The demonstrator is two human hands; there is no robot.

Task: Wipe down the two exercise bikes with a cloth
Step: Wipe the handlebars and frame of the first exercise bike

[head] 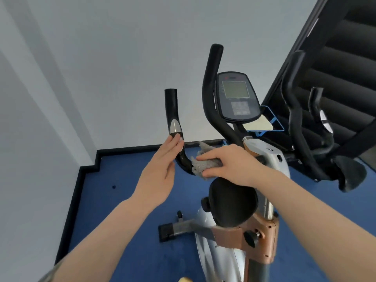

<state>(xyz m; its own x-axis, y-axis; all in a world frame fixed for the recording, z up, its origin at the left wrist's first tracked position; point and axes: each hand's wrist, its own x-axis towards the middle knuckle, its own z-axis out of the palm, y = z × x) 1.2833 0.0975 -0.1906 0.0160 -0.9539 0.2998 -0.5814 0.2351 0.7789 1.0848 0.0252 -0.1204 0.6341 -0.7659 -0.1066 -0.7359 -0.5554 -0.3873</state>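
The person is standing over the nearer exercise bike, a silver and copper machine on the blue floor. Their right hand is gripping a grey cloth and pressing it against the low bend of the left handlebar. The left hand is reaching out with fingers straight and relaxed, its fingertips touching the bar just below the silver sensor plate, holding nothing. The console is facing them above the black saddle. The second bike is standing just beside, to the right, against a dark ribbed panel.
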